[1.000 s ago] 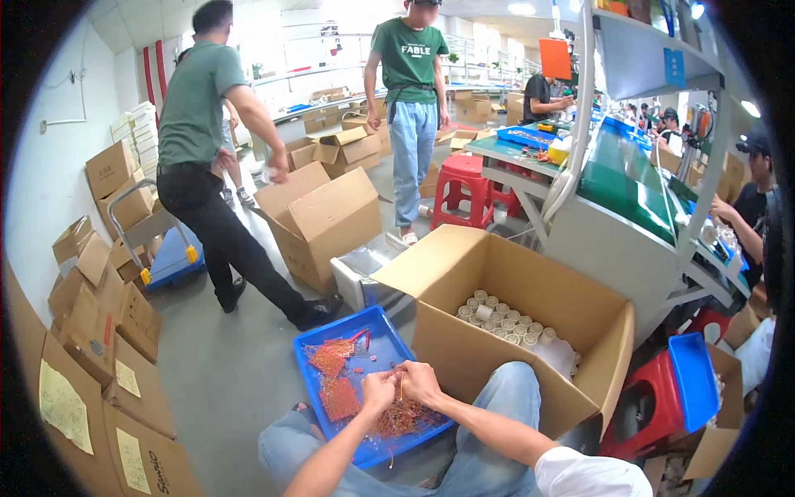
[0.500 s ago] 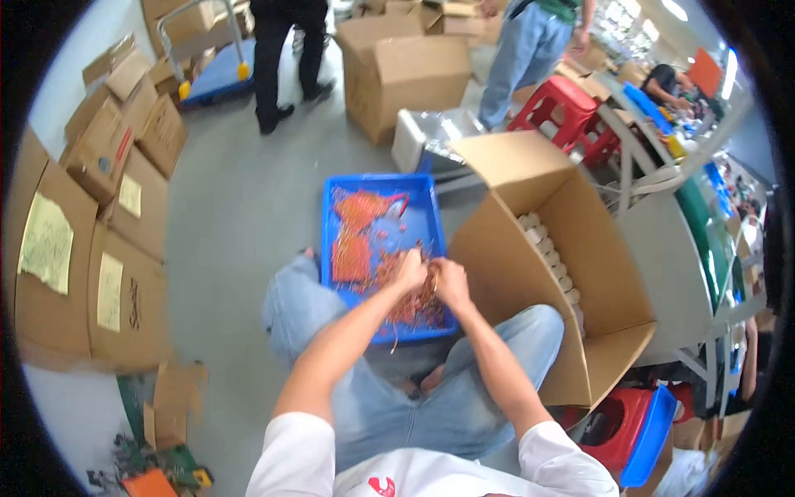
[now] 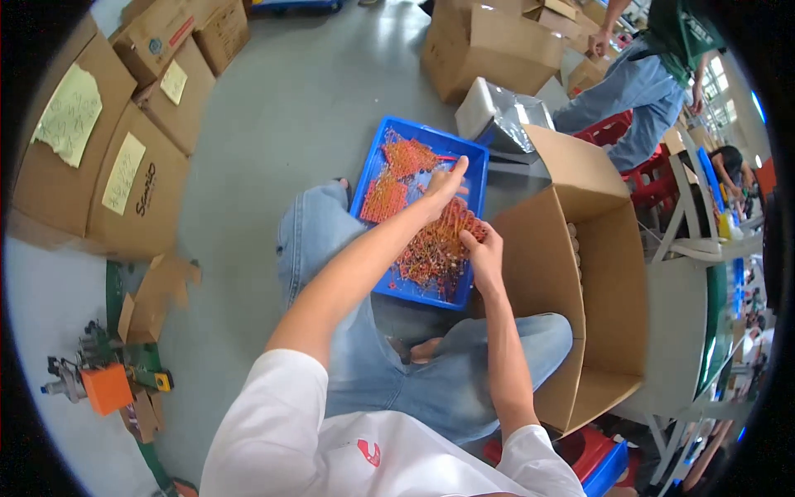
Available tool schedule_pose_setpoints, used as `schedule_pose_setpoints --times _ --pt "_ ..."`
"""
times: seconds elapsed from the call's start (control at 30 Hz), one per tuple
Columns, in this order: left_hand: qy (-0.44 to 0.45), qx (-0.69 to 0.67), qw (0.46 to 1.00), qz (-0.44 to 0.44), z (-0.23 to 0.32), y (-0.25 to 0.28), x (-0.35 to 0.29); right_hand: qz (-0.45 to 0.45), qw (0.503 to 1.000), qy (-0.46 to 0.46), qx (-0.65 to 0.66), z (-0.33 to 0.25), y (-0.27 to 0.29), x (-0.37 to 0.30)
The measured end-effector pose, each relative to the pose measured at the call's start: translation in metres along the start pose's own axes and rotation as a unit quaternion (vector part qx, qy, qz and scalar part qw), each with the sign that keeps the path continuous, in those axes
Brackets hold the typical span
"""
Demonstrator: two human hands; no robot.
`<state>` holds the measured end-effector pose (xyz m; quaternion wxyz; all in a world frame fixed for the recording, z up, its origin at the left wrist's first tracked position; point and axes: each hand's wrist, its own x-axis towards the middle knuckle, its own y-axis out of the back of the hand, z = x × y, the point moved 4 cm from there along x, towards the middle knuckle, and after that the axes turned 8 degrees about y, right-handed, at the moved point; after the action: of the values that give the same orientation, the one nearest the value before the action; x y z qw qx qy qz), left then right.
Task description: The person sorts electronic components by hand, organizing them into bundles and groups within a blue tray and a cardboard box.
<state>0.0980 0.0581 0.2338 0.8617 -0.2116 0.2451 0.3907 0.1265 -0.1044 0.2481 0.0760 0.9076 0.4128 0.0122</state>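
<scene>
A blue tray (image 3: pixel 387 132) lies on the floor in front of my crossed legs. It holds flat bundles of small orange-red parts (image 3: pixel 385 197) and a loose heap of similar parts with thin wire-like leads (image 3: pixel 426 265). My right hand (image 3: pixel 487 253) is closed on a bunch of these orange-red parts (image 3: pixel 455 224) at the tray's right side, thumb on top. Over the upper right of the tray is my left hand (image 3: pixel 445 189), its fingers apart, close to a red-handled tool (image 3: pixel 447 157) that it partly hides.
A large open carton (image 3: pixel 538 257) with rows of white round items stands at my right. Stacked cartons (image 3: pixel 141 174) line the left wall. A silver-wrapped box (image 3: pixel 505 116) sits beyond the tray. Another person in jeans (image 3: pixel 638 99) is near red stools and a workbench.
My hands were together over the heap; now they are apart. The left has reached up toward the red-handled tool, while the right holds the bunch. The view has shifted.
</scene>
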Motion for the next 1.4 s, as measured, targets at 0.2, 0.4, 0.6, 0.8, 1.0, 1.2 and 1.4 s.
schedule_pose_setpoints --times 0.2,0.4,0.6,0.8,1.0,1.2,1.4 --pt "-0.054 0.071 0.928 -0.361 -0.009 -0.02 -0.046 -0.027 0.964 -0.009 0.265 -0.036 0.032 0.004" --pt "-0.309 0.261 0.908 -0.108 -0.01 -0.045 -0.063 0.148 0.979 0.088 -0.113 0.003 0.061 0.009" --pt "-0.27 0.157 0.95 0.015 -0.007 -0.025 -0.042 0.166 0.98 0.018 0.11 -0.015 0.04 0.005" --pt "-0.136 0.08 0.975 -0.156 -0.016 -0.039 -0.054 0.138 0.96 0.024 0.241 -0.022 0.056 0.004" --pt "-0.241 0.197 0.945 -0.097 0.003 -0.034 -0.06 0.044 0.993 0.047 0.094 -0.032 0.053 0.005" --pt "-0.225 0.166 0.931 -0.234 -0.005 -0.036 -0.041 0.035 0.997 0.067 0.014 -0.03 0.056 0.008" --pt "-0.309 0.378 0.872 -0.042 0.005 -0.047 -0.073 0.116 0.974 0.09 -0.174 -0.045 0.062 0.0"
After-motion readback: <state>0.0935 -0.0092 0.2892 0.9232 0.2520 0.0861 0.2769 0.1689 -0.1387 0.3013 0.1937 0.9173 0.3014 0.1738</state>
